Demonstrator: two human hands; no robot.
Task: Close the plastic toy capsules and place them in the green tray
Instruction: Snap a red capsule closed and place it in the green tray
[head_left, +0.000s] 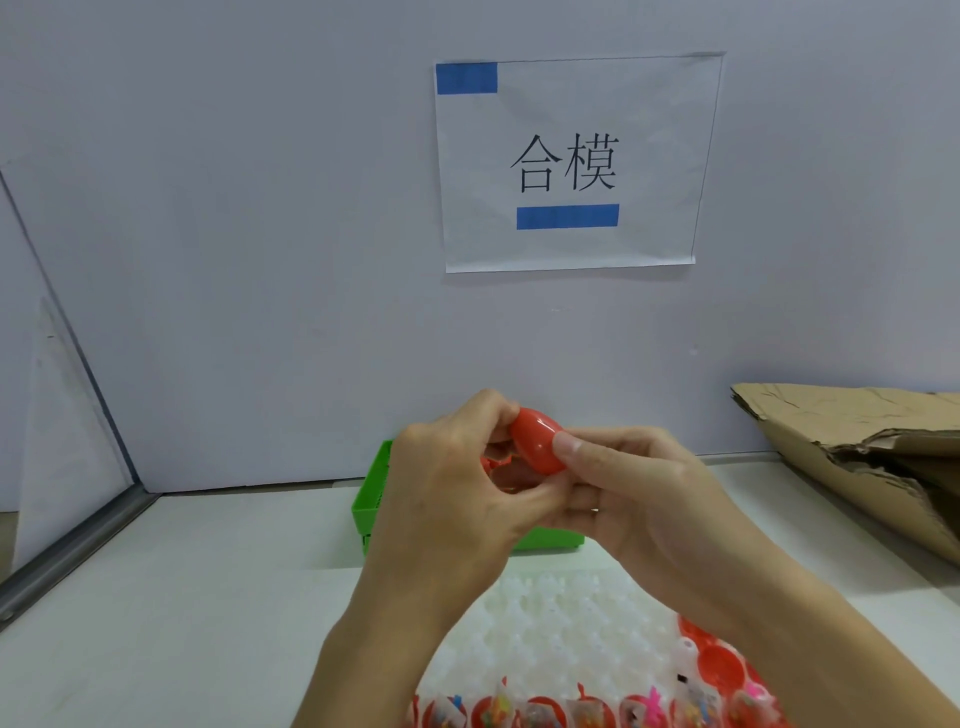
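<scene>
I hold a red plastic toy capsule (535, 441) in both hands above the green tray (371, 496). My left hand (457, 488) grips its left and lower part, fingers curled over the top. My right hand (639, 499) pinches the red shell, thumb pressed on its front. The capsule's lower half is mostly hidden between my fingers. The tray stands near the back wall, largely covered by my hands. Several open red capsule halves (717, 667) with small toys sit in a white moulded holder (566, 623) near me.
A torn cardboard box (857, 447) lies at the back right on the white table. A metal frame edge (72, 545) runs along the left. A paper sign (571, 161) hangs on the wall behind.
</scene>
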